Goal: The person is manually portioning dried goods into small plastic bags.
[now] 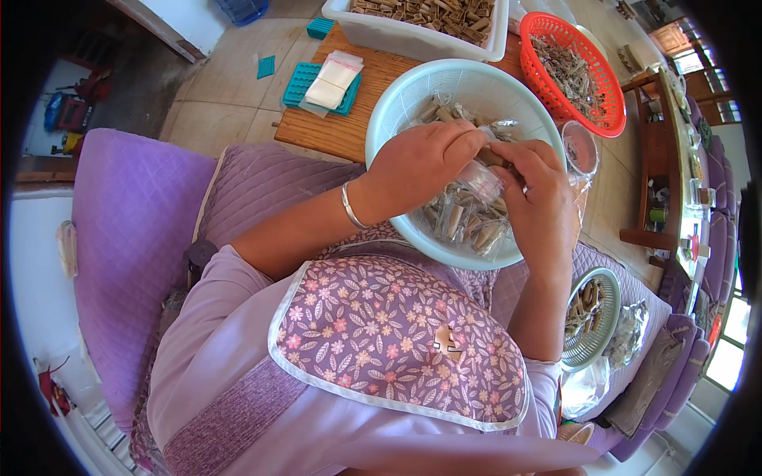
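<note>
Both hands pinch a crinkly clear bag over round basin

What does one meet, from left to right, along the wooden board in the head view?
Teal trays under clear bags → pale blue basket, where the left hand and right hand hold a small clear bag → red basket.

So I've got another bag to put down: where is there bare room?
Bare wood shows on the wooden board between the teal trays and the pale bowl. The bowl, where both hands work, and the red basket are crowded.
</note>
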`<state>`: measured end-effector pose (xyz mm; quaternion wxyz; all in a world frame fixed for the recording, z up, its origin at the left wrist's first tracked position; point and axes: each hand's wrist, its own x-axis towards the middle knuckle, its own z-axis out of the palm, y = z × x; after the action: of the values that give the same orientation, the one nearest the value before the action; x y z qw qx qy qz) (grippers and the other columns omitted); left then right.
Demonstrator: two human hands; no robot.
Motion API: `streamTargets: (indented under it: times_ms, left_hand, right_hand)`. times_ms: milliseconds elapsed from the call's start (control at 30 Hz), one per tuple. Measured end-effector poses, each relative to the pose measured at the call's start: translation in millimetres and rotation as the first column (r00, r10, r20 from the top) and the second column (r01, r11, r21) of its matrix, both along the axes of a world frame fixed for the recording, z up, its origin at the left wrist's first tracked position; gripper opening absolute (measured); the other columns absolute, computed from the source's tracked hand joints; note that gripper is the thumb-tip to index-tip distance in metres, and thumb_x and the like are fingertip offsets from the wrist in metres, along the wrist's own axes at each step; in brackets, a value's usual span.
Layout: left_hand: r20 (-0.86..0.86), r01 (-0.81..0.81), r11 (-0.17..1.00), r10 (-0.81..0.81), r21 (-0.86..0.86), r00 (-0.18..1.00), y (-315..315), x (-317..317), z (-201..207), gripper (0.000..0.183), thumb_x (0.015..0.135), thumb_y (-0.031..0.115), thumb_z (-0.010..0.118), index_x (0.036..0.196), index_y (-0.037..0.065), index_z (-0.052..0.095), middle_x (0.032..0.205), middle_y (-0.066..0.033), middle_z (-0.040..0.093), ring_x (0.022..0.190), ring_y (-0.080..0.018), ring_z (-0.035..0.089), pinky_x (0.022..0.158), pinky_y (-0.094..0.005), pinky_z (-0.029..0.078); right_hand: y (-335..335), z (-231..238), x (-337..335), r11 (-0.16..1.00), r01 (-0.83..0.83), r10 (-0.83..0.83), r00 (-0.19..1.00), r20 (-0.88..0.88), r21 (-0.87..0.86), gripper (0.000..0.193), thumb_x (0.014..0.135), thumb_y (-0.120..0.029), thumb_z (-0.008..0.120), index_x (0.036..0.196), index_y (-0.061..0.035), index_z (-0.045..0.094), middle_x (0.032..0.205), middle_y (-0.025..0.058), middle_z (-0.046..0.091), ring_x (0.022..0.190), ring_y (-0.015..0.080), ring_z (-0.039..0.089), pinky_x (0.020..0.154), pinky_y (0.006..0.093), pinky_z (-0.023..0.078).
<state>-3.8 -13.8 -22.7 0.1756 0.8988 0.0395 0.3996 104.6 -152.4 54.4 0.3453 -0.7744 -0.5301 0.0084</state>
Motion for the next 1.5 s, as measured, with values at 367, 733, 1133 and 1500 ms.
streamTargets:
  times_ms: [367, 733, 1133, 1500]
  left_hand:
    - [-0.110, 0.112, 0.937, -0.156, -0.331, 0.982, 3.5, 7.6, 2.6, 0.042, 0.073, 0.008, 0.075, 0.113, 0.012, 0.062, 0.098, -0.0065, 0.069, 0.086, -0.0252, 0.067, 0.077, -0.0325, 0.053]
    - [-0.001, 0.184, 0.446, -0.381, -0.876, 0.924, 0.9, 8.6, -6.2, 0.042, 0.080, -0.007, 0.067, 0.120, -0.001, 0.056, 0.115, -0.0088, 0.061, 0.109, -0.0174, 0.060, 0.095, -0.0295, 0.049]
    - [0.050, 0.201, 0.277, -0.470, -0.940, 0.881, 0.9, 5.8, -1.1, 0.034, 0.083, -0.005, 0.065, 0.116, 0.000, 0.057, 0.112, -0.0053, 0.061, 0.097, -0.0124, 0.059, 0.083, -0.0254, 0.050]
    - [0.167, 0.299, 0.210, -0.483, -0.931, 0.860, -8.4, -0.3, -1.7, 0.057, 0.086, -0.003, 0.064, 0.138, 0.007, 0.041, 0.118, -0.0088, 0.059, 0.103, -0.0124, 0.057, 0.079, -0.0232, 0.049]
  right_hand:
    - [6.6, -27.9, 16.8, 0.996, -0.082, 0.087, 0.988, -0.128, 0.041, 0.013, 0.079, -0.001, 0.066, 0.092, 0.0003, 0.065, 0.093, 0.0130, 0.062, 0.082, 0.0285, 0.062, 0.073, 0.0361, 0.049]
    - [-4.3, -39.3, 19.9, 0.993, 0.039, 0.045, 0.746, -0.664, 0.111, 0.011, 0.085, -0.001, 0.066, 0.096, -0.0006, 0.067, 0.091, 0.0025, 0.062, 0.078, 0.0089, 0.057, 0.068, 0.0233, 0.047]
    - [-11.1, -34.7, 27.9, 0.997, -0.065, 0.079, 0.921, -0.382, 0.049, 0.009, 0.078, 0.003, 0.068, 0.087, 0.0020, 0.066, 0.087, 0.0081, 0.061, 0.076, 0.0171, 0.060, 0.066, 0.0268, 0.048]
    - [1.0, -37.0, 7.8, 0.984, 0.041, -0.042, 0.999, 0.001, 0.174, 0.011, 0.074, 0.001, 0.069, 0.085, 0.0000, 0.066, 0.088, 0.0126, 0.061, 0.077, 0.0276, 0.061, 0.069, 0.0360, 0.050]
